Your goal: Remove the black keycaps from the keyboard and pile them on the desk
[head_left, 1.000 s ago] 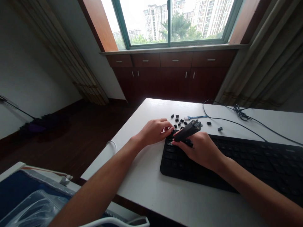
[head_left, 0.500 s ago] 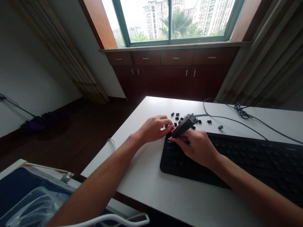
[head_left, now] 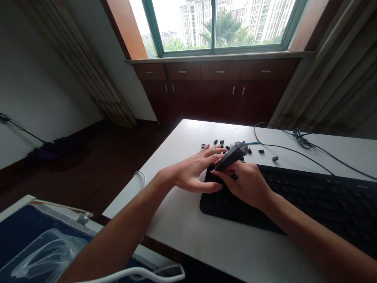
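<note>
1. Your left hand (head_left: 193,173): fingers spread flat, hovering at the keyboard's left end, apparently to steady it.
2. Loose keycaps (head_left: 219,142): scattered on the white table (head_left: 188,232) just beyond your fingers.
3. Your right hand (head_left: 250,184): closed around a dark tool (head_left: 232,156), tip angled down at the keyboard's (head_left: 309,196) corner keys.

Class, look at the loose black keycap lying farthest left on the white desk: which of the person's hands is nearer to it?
Left. The left hand spreads its fingertips just beside the keycap; the right hand grips a black tool farther right.
</note>
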`<state>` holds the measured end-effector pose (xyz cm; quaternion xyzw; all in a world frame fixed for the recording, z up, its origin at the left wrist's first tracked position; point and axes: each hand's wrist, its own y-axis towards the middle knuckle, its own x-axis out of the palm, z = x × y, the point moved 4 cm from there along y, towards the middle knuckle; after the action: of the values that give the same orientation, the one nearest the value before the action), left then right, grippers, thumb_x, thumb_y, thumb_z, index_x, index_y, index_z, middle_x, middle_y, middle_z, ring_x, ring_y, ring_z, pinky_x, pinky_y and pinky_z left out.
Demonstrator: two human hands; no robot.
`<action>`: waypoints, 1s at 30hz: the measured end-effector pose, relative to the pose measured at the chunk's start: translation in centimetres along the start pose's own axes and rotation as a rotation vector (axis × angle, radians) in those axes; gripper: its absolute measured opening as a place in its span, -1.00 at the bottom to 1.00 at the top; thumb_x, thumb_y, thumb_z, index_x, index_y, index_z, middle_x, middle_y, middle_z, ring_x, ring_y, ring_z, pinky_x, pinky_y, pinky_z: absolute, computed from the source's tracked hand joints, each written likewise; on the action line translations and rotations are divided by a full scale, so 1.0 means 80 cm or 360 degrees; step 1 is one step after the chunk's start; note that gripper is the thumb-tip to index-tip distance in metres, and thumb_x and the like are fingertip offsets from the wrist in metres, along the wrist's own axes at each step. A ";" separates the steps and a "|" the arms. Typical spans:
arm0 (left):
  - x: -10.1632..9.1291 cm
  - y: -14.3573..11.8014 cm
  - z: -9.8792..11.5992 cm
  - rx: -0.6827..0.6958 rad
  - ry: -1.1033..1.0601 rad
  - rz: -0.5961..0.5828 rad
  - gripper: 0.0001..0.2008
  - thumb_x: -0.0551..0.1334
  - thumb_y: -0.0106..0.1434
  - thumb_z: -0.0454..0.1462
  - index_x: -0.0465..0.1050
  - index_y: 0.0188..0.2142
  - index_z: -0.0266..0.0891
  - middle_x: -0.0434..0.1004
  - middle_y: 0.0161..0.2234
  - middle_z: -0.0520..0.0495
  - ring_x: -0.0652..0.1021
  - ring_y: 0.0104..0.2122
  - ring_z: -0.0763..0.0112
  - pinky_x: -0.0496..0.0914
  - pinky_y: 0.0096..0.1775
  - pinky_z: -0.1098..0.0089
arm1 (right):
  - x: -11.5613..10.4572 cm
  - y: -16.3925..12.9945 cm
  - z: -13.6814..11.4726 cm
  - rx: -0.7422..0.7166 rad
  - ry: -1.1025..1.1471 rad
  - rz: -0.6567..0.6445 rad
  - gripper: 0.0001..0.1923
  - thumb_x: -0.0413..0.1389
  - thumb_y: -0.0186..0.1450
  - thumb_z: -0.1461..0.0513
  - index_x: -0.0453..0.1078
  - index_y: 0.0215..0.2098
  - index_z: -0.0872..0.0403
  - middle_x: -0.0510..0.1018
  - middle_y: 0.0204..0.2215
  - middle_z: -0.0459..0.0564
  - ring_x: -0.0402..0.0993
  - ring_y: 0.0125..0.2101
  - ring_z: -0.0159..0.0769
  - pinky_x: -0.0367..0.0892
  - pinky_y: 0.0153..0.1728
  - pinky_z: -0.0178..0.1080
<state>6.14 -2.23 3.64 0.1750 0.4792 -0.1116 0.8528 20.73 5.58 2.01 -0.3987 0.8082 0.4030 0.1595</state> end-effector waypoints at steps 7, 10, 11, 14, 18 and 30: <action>0.037 0.018 0.003 -0.0039 -0.0039 0.0185 -0.65 0.20 0.25 -0.27 0.44 0.04 -0.16 0.30 0.27 -0.10 0.23 0.32 0.08 -0.21 0.42 0.00 | 0.000 0.003 -0.002 -0.0122 -0.0155 0.0059 -0.90 0.18 0.34 0.21 0.46 -0.22 0.09 0.68 -0.39 -0.01 0.65 -0.43 -0.21 0.45 -0.43 -0.28; 0.043 0.017 -0.003 -0.0084 -0.0065 0.0239 -0.67 0.17 0.31 -0.25 0.43 0.06 -0.16 0.34 0.25 -0.09 0.26 0.31 0.13 -0.22 0.42 0.04 | -0.001 0.002 -0.001 -0.0188 -0.0195 0.0078 -0.92 0.18 0.34 0.23 0.44 -0.23 0.08 0.67 -0.41 -0.02 0.64 -0.45 -0.21 0.43 -0.44 -0.27; 0.044 0.017 -0.004 -0.0088 -0.0066 0.0244 -0.67 0.16 0.31 -0.25 0.43 0.07 -0.16 0.34 0.25 -0.09 0.25 0.32 0.14 -0.22 0.42 0.04 | -0.001 0.001 -0.001 -0.0209 -0.0197 0.0079 -0.92 0.18 0.34 0.23 0.44 -0.23 0.08 0.67 -0.40 -0.02 0.64 -0.45 -0.21 0.43 -0.44 -0.27; 0.044 0.016 -0.006 -0.0100 -0.0048 0.0203 -0.63 0.15 0.33 -0.26 0.40 0.12 -0.15 0.32 0.26 -0.12 0.21 0.34 0.12 -0.22 0.41 0.02 | 0.000 -0.001 -0.002 -0.0249 -0.0201 0.0083 -0.93 0.16 0.35 0.23 0.44 -0.22 0.09 0.67 -0.37 0.00 0.65 -0.38 -0.17 0.47 -0.37 -0.25; 0.042 0.017 -0.006 -0.0083 -0.0037 0.0143 -0.61 0.10 0.38 -0.23 0.35 0.19 -0.15 0.26 0.31 -0.17 0.17 0.36 0.09 -0.19 0.40 -0.05 | 0.000 -0.002 -0.003 -0.0202 -0.0221 0.0054 -0.92 0.17 0.35 0.21 0.45 -0.23 0.06 0.67 -0.37 0.01 0.66 -0.27 -0.09 0.51 -0.26 -0.20; 0.046 0.016 -0.010 -0.0065 0.0027 0.0115 -0.55 0.11 0.41 -0.22 0.23 0.27 -0.14 0.23 0.32 -0.17 0.19 0.36 0.15 -0.20 0.40 -0.05 | -0.001 -0.003 -0.002 -0.0208 -0.0256 0.0025 -0.87 0.12 0.38 0.21 0.48 -0.19 0.07 0.69 -0.23 0.11 0.65 -0.21 -0.07 0.53 -0.16 -0.14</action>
<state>7.89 -0.83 0.35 0.1757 0.4819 -0.0694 0.8556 21.00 5.42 2.02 -0.3681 0.7680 0.4867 0.1944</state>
